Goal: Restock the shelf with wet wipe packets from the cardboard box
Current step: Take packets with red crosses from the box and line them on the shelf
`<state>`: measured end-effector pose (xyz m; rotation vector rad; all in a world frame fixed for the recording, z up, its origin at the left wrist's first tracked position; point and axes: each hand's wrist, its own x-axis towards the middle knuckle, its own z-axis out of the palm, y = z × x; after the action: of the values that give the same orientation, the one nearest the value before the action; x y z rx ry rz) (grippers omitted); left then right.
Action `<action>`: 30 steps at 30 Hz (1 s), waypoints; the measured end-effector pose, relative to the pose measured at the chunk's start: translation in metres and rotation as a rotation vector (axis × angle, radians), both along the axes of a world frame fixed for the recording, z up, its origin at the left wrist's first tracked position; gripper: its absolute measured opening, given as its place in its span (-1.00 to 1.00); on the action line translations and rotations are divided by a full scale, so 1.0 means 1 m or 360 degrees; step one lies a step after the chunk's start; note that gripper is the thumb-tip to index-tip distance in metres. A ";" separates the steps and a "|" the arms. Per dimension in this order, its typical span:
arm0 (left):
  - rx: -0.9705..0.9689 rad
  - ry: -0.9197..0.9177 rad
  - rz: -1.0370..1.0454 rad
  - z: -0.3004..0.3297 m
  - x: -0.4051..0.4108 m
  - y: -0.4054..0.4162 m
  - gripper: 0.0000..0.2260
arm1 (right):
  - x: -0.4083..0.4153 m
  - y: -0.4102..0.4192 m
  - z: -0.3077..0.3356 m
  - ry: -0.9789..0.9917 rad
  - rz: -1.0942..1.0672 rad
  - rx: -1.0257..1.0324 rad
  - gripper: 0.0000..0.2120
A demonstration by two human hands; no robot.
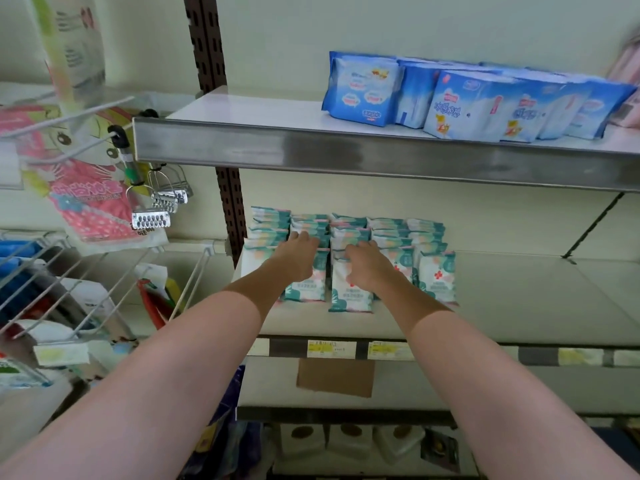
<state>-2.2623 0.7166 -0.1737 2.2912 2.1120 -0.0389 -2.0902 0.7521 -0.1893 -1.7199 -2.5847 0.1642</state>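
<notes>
Several rows of white and teal wet wipe packets stand upright on the middle shelf, packed toward its left end. Both my arms reach in under the upper shelf. My left hand rests on top of the second row from the left, fingers laid over the packet tops. My right hand lies over the third row, fingers bent across the top edge of a packet. Whether either hand grips a packet is hidden by the backs of the hands. A piece of brown cardboard shows on the shelf below.
The steel-edged upper shelf carries blue packs close above my hands. A brown slotted upright stands left of the packets. Metal tools and a pink bag hang at left above wire baskets. The middle shelf's right half is bare.
</notes>
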 end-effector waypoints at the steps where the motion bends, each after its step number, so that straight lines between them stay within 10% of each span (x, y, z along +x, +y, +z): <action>1: 0.0003 0.0037 0.0001 0.000 0.001 0.001 -0.54 | 0.001 0.000 0.000 0.0001 0.0008 -0.0012 -0.59; 21: 0.0198 0.0012 -0.0075 0.006 -0.007 -0.037 -0.54 | -0.006 -0.050 -0.001 0.0001 -0.0071 0.0133 -0.40; 30: 0.0115 -0.0037 -0.0050 -0.010 -0.018 -0.075 -0.70 | -0.018 -0.098 -0.012 0.0101 -0.0059 0.0133 -0.61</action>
<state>-2.2802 0.6412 -0.1834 2.3526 2.0998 0.0639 -2.1084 0.6541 -0.2015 -1.7043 -2.4765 0.1060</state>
